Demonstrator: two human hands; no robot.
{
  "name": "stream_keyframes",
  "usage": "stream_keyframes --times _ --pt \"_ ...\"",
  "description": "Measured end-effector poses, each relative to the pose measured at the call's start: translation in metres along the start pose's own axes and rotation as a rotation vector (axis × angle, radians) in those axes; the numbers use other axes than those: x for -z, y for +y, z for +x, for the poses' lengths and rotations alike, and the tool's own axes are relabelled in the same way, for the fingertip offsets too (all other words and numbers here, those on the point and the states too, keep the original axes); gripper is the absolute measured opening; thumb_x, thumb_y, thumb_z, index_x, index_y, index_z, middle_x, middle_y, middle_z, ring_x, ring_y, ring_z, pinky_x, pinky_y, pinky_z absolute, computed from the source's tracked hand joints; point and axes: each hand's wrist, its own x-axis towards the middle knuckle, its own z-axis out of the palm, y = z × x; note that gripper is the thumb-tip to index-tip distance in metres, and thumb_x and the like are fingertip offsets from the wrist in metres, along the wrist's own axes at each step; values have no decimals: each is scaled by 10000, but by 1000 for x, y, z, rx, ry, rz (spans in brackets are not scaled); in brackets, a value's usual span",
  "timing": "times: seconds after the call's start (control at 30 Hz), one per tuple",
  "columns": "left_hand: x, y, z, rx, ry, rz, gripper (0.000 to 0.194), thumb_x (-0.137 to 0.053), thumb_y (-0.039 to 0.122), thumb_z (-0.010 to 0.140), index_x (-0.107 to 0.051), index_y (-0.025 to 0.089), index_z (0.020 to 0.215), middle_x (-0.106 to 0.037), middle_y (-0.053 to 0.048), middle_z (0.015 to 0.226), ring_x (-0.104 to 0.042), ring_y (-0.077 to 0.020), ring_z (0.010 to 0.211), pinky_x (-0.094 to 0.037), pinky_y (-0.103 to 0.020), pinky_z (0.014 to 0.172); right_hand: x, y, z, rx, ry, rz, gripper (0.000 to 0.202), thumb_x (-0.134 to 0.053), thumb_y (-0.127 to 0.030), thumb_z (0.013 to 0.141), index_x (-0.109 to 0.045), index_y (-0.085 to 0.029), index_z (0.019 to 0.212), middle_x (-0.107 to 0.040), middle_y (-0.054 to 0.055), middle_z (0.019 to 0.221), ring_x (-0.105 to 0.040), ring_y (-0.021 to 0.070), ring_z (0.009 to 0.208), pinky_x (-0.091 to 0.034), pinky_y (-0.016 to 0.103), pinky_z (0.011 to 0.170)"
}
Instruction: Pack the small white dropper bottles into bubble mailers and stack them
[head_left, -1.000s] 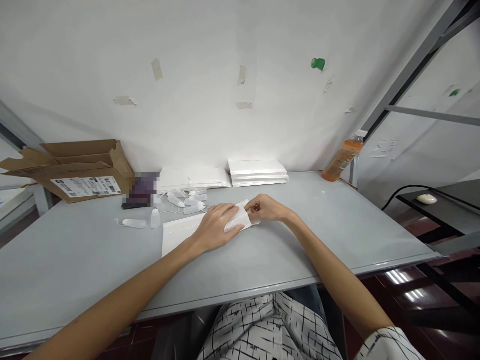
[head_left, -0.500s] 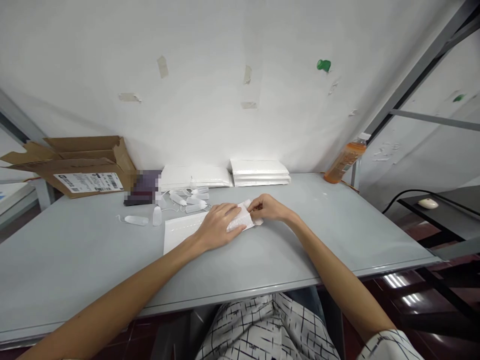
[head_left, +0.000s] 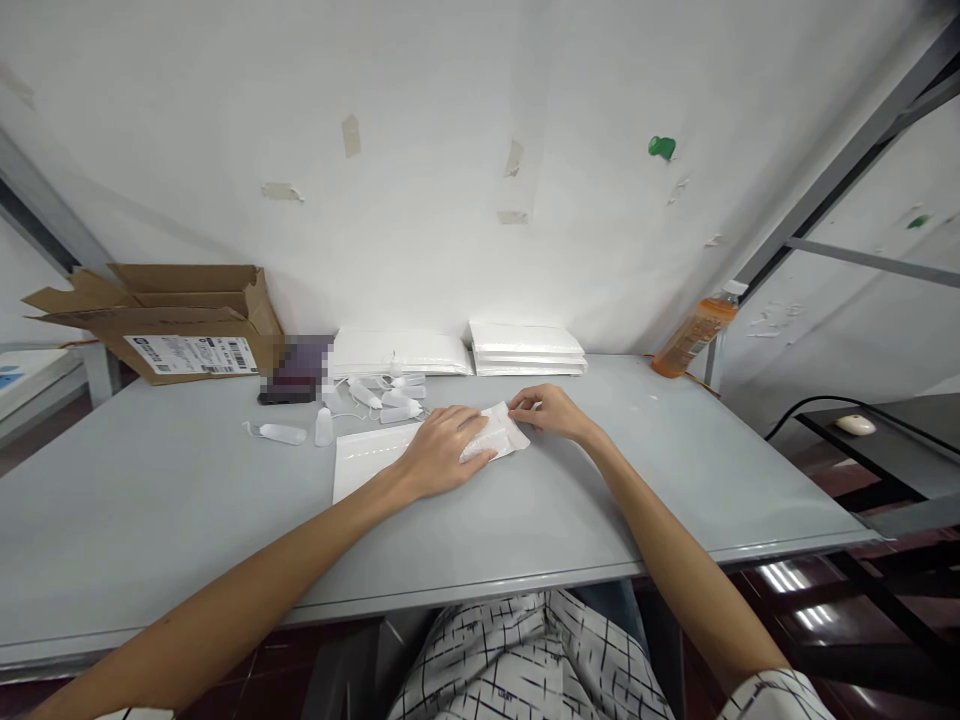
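Note:
A white padded envelope [head_left: 369,452] lies on the grey table, partly covered by my left hand and forearm. My left hand [head_left: 444,450] rests over it with the fingers spread out, pressing on the envelope near its right end. Beyond the fingers, the crinkled whitish end [head_left: 504,432] of the envelope sticks out to the right. My right hand [head_left: 549,412] is at that end's upper corner, thumb and fingertips pinched on its edge.
Several small translucent squeeze bottles [head_left: 366,396] with cords lie behind and left of the envelope. White envelopes lie along the wall in a left stack [head_left: 401,350] and a right stack [head_left: 527,350]. A cardboard box [head_left: 202,320] stands at left; an orange drink bottle [head_left: 694,335] leans at right.
The fingertips of my right hand have moved from inside the envelope's crinkled end out to its corner. That end now lies flatter and more spread. My left hand keeps its place.

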Motion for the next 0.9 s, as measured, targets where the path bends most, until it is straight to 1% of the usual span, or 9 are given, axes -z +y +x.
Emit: stream_keyframes --times 0.13,0.27,0.33,0.4,0.47,0.57,0.67,0.77,0.9 --pt "1 1 0 -6 17 -16 353 -538 402 934 -637 166 1176 -667 -136 1184 -614 -287 1099 -505 -468 922 -2 -7 -3 -39 -5 123 238 -654 -369 787 -697 -163 899 -672 -7 672 -522 91 431 -431 269 561" --pt "1 4 0 -11 47 -15 342 -520 394 943 -633 172 1177 -661 -131 1188 -612 -278 1095 -503 -461 924 -3 -10 -4 -92 -148 302 257 -699 -345 742 -704 -142 899 -609 -16 597 -518 100 457 -388 252 502" --pt "2 5 1 -16 71 -1 393 -524 447 937 -624 170 1196 -637 -146 1230 -595 -293 1129 -491 -477 946 -3 -10 -4 -67 -154 352 250 -715 -339 719 -713 -140 871 -564 -28 568 -490 94 479 -354 241 480" --pt "5 6 2 2 109 24 487 -529 520 922 -601 162 1244 -588 -166 1305 -558 -321 1193 -469 -500 982 0 -10 -4 -29 -93 385 251 -717 -360 716 -715 -144 844 -543 -31 571 -458 88 495 -317 234 463" --pt "11 5 4 53 154 50 555 -517 560 918 -560 167 1307 -538 -169 1367 -526 -336 1238 -448 -515 1011 7 -12 -5 -5 -12 431 273 -716 -387 718 -717 -151 854 -580 -13 624 -467 93 523 -308 232 460" --pt "23 2 9 136 194 62 556 -476 556 939 -504 194 1360 -531 -142 1372 -521 -323 1244 -432 -519 1029 24 -13 -9 7 139 557 299 -737 -409 695 -719 -160 859 -660 26 748 -552 125 609 -375 238 507" --pt "32 -2 11 152 190 51 643 -489 623 905 -461 201 1389 -543 -143 1356 -515 -326 1251 -426 -527 1027 41 -11 -12 8 334 713 306 -762 -412 664 -716 -168 842 -680 41 771 -599 158 658 -431 260 558" --pt "31 -2 9 109 151 35 845 -562 717 810 -361 215 1460 -515 -150 1395 -492 -339 1276 -411 -533 1042 53 -5 -14 26 504 819 249 -749 -395 676 -703 -187 805 -664 30 735 -590 160 638 -435 276 561" --pt "20 3 5 68 88 57 1019 -678 677 737 -217 235 1531 -450 -159 1452 -459 -363 1300 -371 -553 1071 55 -1 -12 65 556 916 189 -758 -347 672 -699 -189 756 -636 17 685 -557 140 592 -422 275 542"
